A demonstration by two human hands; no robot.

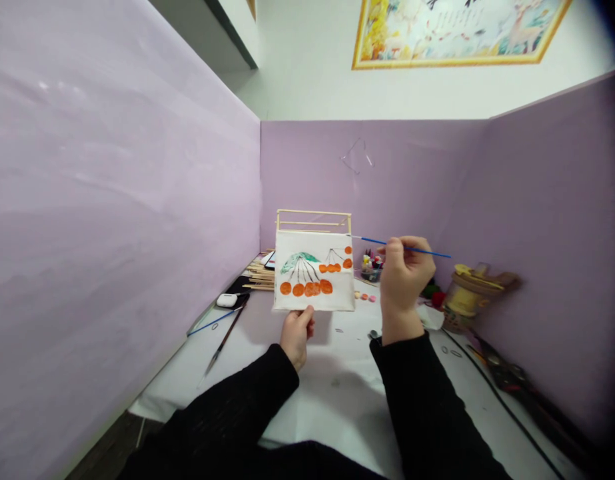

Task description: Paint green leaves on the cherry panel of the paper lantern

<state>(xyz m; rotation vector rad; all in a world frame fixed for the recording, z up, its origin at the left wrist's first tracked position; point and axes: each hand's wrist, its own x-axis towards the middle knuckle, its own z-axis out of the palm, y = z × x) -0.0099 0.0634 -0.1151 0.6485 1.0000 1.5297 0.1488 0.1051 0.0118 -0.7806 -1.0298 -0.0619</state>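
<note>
My left hand (pixel 298 335) grips the lower edge of a white painted panel (pixel 307 303), holding it upright above the table. Orange round shapes, thin dark lines and a green patch are painted on it. A frame of thin wooden sticks (pixel 314 223) rises above the panel's top edge; whether the two are joined I cannot tell. In my right hand (pixel 406 277) is a thin blue paintbrush (pixel 427 251), pinched between the fingers. Its tip points left and lies at the panel's upper right corner; whether it touches is unclear.
Wooden sticks (pixel 261 277), a white earbud case (pixel 227 300), another blue brush (pixel 212 323) and a dark-handled brush (pixel 227 339) lie at left. Small paint bottles (pixel 371 267) stand behind my right hand. A yellowish basket-like container (pixel 460 300) stands right. Purple partitions (pixel 307 160) enclose the white-covered table (pixel 347 400).
</note>
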